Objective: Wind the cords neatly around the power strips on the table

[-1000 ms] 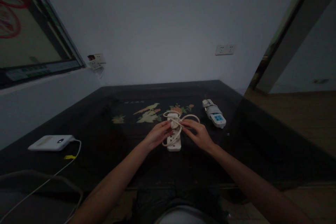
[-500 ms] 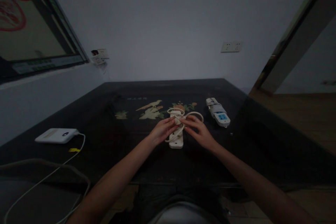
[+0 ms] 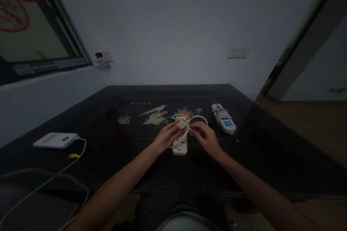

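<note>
A white power strip [image 3: 180, 150] lies lengthwise on the dark table in front of me, with its off-white cord [image 3: 199, 117] looped and crossed over its upper half. At the strip's left side, my left hand [image 3: 167, 137] is closed on the crossed cord, fingertips against the bundle. From the right, my right hand [image 3: 208, 138] pinches the cord near the crossing, thumb and fingers close together. One loop stands out to the right above my right hand, and another curves over the strip's far end. The cord's plug cannot be made out clearly.
A second power strip [image 3: 224, 119], wrapped in grey cord, lies to the right on the black table [image 3: 130, 173]. At left sit a white power bank [image 3: 56, 140] with a cable and a yellow tag [image 3: 74, 156]. Wall sockets [image 3: 238, 52] are behind.
My right hand has shifted its fingers slightly down along the cord, leaving the crossed strands more exposed. My left hand stays at the bundle. The view has moved slightly.
</note>
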### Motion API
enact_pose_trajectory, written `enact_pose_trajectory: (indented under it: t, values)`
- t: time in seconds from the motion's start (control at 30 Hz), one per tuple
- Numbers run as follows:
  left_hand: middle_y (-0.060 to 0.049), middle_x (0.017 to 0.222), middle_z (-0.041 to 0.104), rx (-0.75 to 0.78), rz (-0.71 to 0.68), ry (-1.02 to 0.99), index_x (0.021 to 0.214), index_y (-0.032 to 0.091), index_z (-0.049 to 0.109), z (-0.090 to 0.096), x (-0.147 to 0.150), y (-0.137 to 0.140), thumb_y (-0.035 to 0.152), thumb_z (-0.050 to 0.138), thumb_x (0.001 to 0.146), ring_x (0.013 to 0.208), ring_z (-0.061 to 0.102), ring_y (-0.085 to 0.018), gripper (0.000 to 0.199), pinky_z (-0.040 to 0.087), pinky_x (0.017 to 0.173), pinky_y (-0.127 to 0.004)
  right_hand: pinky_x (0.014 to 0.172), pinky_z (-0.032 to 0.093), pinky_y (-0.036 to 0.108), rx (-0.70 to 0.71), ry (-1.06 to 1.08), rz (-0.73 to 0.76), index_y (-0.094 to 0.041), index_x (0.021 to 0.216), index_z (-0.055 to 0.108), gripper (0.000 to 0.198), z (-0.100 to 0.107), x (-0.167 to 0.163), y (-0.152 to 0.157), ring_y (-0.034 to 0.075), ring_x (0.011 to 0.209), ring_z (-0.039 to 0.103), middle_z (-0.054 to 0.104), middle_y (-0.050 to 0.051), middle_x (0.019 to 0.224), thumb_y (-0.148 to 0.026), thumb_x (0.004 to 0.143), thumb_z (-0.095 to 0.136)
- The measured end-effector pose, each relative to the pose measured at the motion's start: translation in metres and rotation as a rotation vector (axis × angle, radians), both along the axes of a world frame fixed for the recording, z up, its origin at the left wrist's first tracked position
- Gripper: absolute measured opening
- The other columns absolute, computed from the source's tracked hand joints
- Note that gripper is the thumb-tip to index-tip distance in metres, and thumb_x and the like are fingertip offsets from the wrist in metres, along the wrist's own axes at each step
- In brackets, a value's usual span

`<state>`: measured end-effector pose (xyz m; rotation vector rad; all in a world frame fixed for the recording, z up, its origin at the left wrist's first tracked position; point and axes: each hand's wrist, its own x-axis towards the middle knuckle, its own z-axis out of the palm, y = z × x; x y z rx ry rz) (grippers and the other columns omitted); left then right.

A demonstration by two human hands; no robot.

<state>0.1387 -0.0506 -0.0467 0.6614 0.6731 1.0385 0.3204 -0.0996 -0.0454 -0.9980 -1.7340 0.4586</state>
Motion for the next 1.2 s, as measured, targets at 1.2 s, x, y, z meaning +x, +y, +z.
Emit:
enact_pose_trajectory:
  t: [1.2]
  values:
    - [-0.006,0.082,0.069,0.046,-0.156,0.059,0.084,0.011,0.065,0.008,-0.007,-0.009,0.015,0.067,0.078,0.075,0.066,-0.014,0.008,0.054,0.069,-0.024,0.092,0.05,0.043,0.082,-0.267,0.029,-0.027,0.129,0.05,0.039,0.001,-0.006,-0.008,0.025,0.116,0.053,0.056,0.01,0.127,-0.029,0.09,0.051]
